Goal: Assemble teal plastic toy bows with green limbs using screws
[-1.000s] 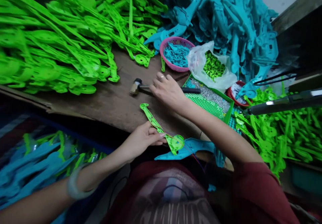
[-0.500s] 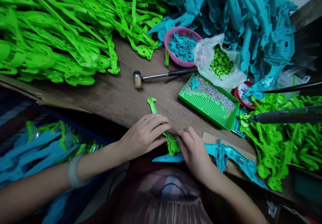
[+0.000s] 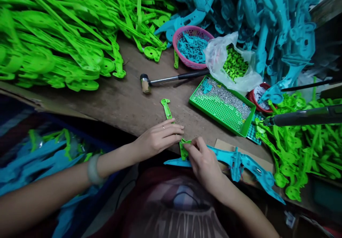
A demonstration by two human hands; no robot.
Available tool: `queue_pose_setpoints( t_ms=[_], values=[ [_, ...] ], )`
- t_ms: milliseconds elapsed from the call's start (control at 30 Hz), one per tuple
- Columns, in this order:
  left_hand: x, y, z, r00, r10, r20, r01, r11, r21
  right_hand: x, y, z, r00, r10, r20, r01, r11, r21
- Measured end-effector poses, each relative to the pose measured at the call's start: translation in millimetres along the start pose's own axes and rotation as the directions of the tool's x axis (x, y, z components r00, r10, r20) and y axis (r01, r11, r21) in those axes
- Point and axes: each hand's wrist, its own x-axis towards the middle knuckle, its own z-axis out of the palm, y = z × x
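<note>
A narrow green plastic part (image 3: 167, 110) lies at the table's front edge, its upper end pointing away from me. My left hand (image 3: 157, 138) is closed over its middle, the ring finger wearing a ring. Closed fingertips of my right hand (image 3: 202, 159) pinch the wider lower end of the green part. Under that end lies a long blue plastic part (image 3: 249, 163), which stretches to the right along the edge, partly behind my right hand. Whether the right fingertips also hold something small cannot be seen.
Green parts (image 3: 53, 38) pile at left, blue ones (image 3: 256, 20) behind. A hammer (image 3: 165, 79), pink basket (image 3: 192, 64), plastic bag (image 3: 213, 52) and green tray of screws (image 3: 221, 113) sit mid-table. A dark screwdriver-like tool (image 3: 307, 117) juts in from the right, above more green parts.
The green part has shifted slightly right and away from me, and its upper end stands more upright in view. My left hand has moved right along with it; both hands stay on it.
</note>
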Motion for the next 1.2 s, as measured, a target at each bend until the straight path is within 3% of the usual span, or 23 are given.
queue_pose_setpoints(
  t_ms=[200, 300, 467, 633, 833, 933, 1100, 1200],
  values=[
    [-8.3, 2.7, 5.1, 0.983, 0.169, -0.069, -0.161, 0.981, 0.107, -0.7, 11.6, -6.3, 0.996, -0.077, 0.052, 0.081, 0.994, -0.07],
    [-9.9, 5.2, 7.4, 0.976, 0.209, -0.053, -0.199, 0.968, 0.154, -4.4, 13.6, -7.9, 0.99, -0.117, 0.077, 0.126, 0.983, -0.135],
    [-11.0, 7.5, 4.3, 0.972, 0.236, 0.01, -0.232, 0.947, 0.224, -5.1, 13.9, -11.8, 0.988, -0.155, -0.019, 0.145, 0.954, -0.261],
    [-6.7, 12.3, -2.7, 0.973, 0.183, 0.138, -0.215, 0.939, 0.27, -4.1, 19.8, -17.1, 0.971, -0.239, 0.007, 0.233, 0.937, -0.261],
    [9.3, 34.4, -1.5, 0.984, 0.059, 0.168, -0.102, 0.96, 0.261, -19.6, 32.3, -21.0, 0.987, -0.15, -0.065, 0.14, 0.981, -0.135],
    [17.2, 50.2, 2.9, 0.982, -0.023, 0.185, -0.043, 0.939, 0.342, -26.5, 35.0, -21.5, 0.988, -0.137, -0.067, 0.124, 0.978, -0.17],
    [25.0, 64.9, 8.7, 0.965, -0.146, 0.216, 0.033, 0.889, 0.456, -33.1, 40.6, -23.2, 0.966, -0.244, -0.082, 0.217, 0.944, -0.249],
    [27.0, 65.6, 10.9, 0.962, -0.131, 0.239, 0.019, 0.907, 0.421, -37.1, 47.6, -22.2, 0.956, -0.285, -0.076, 0.261, 0.937, -0.233]
  ],
)
